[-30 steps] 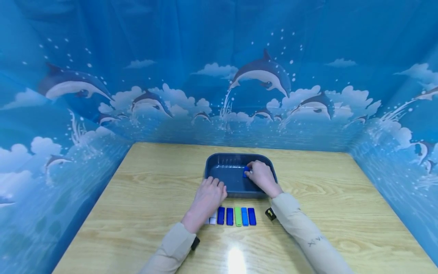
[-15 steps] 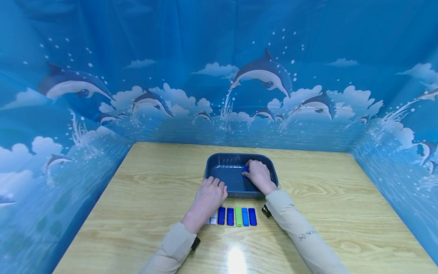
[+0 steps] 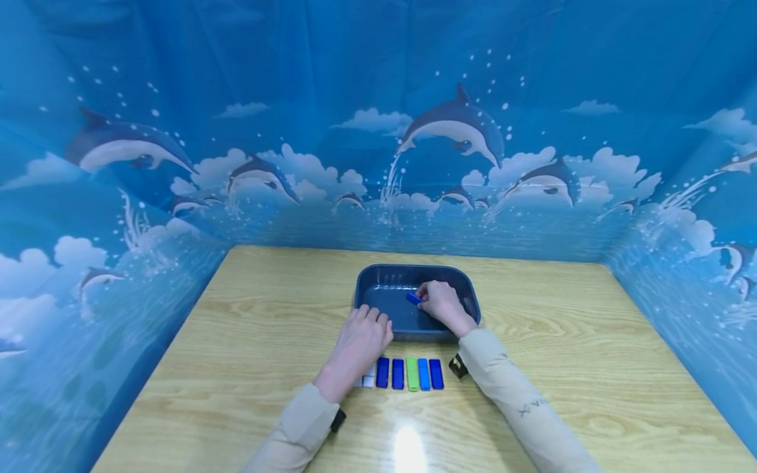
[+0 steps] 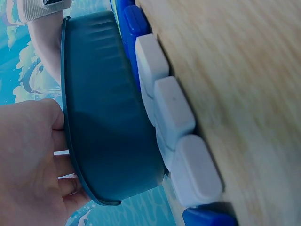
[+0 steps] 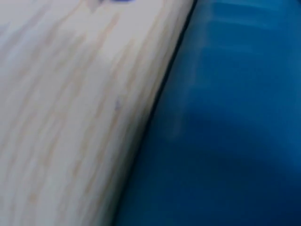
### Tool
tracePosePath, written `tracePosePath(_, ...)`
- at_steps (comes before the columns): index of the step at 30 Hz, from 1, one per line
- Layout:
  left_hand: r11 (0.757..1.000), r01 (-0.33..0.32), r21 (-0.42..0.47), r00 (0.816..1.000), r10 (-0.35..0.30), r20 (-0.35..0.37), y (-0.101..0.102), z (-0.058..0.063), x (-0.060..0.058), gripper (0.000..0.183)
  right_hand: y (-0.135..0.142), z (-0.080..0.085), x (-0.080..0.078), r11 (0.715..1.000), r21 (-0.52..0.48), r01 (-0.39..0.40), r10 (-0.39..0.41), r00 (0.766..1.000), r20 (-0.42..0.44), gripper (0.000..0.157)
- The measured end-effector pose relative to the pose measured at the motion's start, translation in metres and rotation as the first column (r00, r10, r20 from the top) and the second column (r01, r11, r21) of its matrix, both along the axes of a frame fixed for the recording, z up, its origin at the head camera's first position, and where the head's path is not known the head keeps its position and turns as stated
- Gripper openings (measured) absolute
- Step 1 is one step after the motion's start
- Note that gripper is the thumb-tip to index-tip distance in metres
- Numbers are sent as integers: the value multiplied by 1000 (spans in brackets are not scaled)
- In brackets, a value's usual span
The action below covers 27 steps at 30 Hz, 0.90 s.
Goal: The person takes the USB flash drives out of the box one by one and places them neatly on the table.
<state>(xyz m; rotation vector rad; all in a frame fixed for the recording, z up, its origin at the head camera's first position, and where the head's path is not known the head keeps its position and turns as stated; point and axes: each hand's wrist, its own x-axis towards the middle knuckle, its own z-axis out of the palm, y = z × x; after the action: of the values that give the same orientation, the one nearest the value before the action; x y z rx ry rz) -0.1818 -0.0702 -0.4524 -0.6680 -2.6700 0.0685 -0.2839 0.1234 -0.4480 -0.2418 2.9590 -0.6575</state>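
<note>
My right hand (image 3: 445,303) is inside the dark blue tray (image 3: 393,336), and its thumb and fingers pinch a small blue stick (image 3: 414,298) that looks like a capped USB stick. The stick lies slanted, its left end free. At the tray's front left, my left hand (image 3: 362,334) holds the rim; in the left wrist view its fingers (image 4: 70,186) hook over the rim of the tray (image 4: 108,117). The right wrist view catches the tray wall (image 5: 225,141) but not the right hand.
In front of the tray stands a row of similar sticks: dark blue (image 3: 382,373), green (image 3: 412,374), light blue (image 3: 423,374) and white (image 4: 175,106), partly behind my left forearm. Wood-grain table (image 3: 568,355) lies around. A dolphin-print curtain (image 3: 331,131) encloses the back and sides.
The blue stick has moved slightly left in the tray and turned from upright to slanted in my right hand's fingers. The left hand and the row of sticks stay put.
</note>
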Motion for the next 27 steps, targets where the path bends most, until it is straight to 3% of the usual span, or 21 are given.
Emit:
tracePosePath(6,1000,-8,-3,1000,8,10,0,0,1,26,4,0,2,987,-157,15,-7,999,51,13)
tracePosePath(13,1000,-7,-3,1000,7,-4,1,1,0,25,10,-2,2,916,-390,91,-24,985,173,20)
tracePosePath(19,1000,-10,-12,1000,10,8,1,2,1,26,12,1,5,887,-448,110,-14,977,213,25)
tracePosePath(27,1000,-15,5,1000,15,6,2,1,0,26,15,13,13,886,-455,84,-24,990,136,22)
